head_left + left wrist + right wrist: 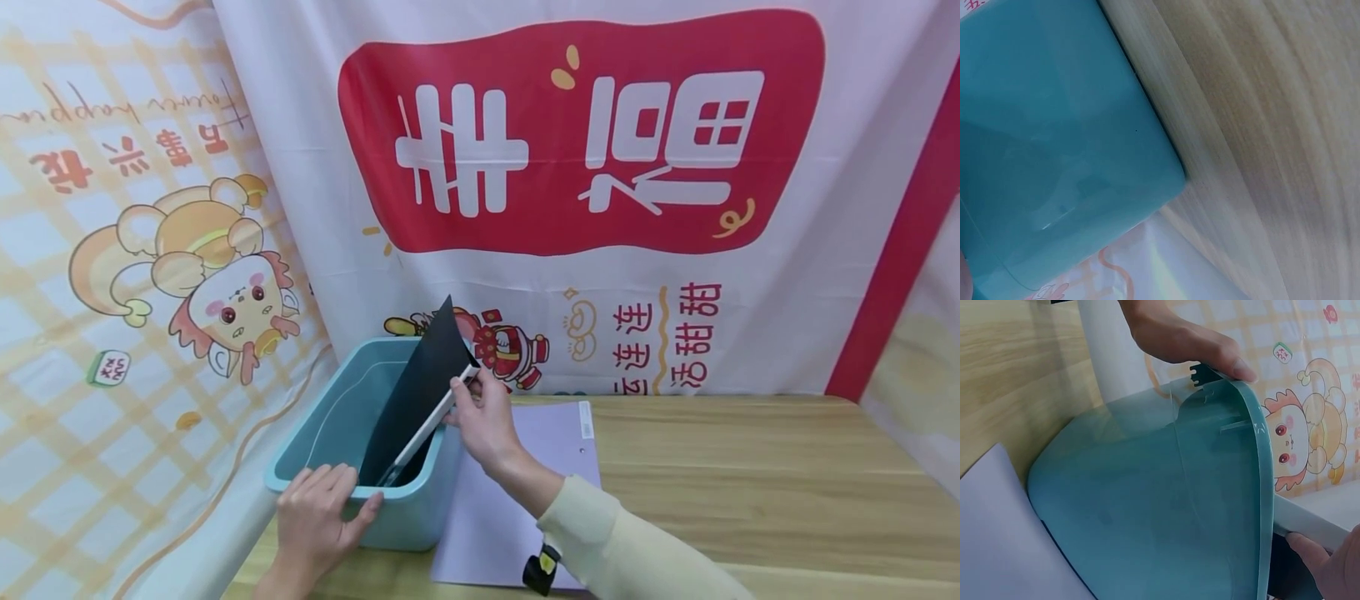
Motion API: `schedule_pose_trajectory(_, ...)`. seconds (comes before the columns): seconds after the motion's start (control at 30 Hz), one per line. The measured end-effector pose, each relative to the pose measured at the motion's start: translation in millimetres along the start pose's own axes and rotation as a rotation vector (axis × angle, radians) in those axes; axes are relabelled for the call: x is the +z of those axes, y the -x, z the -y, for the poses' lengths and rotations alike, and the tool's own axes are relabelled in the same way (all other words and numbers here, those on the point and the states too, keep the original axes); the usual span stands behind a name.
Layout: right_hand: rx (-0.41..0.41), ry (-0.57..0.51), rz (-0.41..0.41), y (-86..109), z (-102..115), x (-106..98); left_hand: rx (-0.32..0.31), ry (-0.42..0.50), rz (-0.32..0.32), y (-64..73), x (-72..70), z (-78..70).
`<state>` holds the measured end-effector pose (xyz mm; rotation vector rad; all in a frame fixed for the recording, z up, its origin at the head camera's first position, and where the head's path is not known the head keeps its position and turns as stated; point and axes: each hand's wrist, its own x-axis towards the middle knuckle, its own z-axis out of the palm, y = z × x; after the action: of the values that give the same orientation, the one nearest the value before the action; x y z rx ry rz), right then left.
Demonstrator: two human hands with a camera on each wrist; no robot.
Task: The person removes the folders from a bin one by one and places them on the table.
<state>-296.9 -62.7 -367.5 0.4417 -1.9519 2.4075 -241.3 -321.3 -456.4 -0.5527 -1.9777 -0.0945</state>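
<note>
A teal plastic bin (397, 521) stands on the table at the lower left of the head view. My left hand (318, 517) grips its near rim, with the fingers bent over the edge and the thumb along the outside. Tilted inside the bin is a black folder (420, 375) with a white edge strip (431, 422). Near the strip's upper end, my right hand (483, 417) pinches it between thumb and fingers. The folder's lower part is hidden by the bin wall. In the left wrist view the bin's side (1066, 144) fills the left half.
A lilac folder or board (487, 533) lies flat on the wooden table (735, 483), right beside the bin. On it, near the right sleeve, sits a small black object with a yellow mark (542, 568). Printed cloths (300, 83) hang behind and at the left.
</note>
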Motion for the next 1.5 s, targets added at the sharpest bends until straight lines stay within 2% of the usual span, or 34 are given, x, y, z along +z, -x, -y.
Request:
schedule_pose_trajectory(0.17,0.007,-0.042,-0.002,-0.1,-0.4,-6.1,-0.002,-0.002,0.0,-0.2,-0.6,-0.1)
schedule_pose_trajectory(0.4,-0.065,-0.085,0.015,-1.6,-0.5,-16.2,-0.006,0.004,0.003,-0.2,-1.1,-0.3)
schedule_pose_trajectory(0.83,-0.134,-0.146,0.019,-4.3,6.8,-33.6,-0.021,-0.003,0.036,1.4,-1.5,-0.2)
schedule_pose_trajectory(1.5,-0.14,-0.159,0.043,-9.6,12.5,-45.4,-0.016,-0.013,0.023,-1.0,-2.4,-2.5)
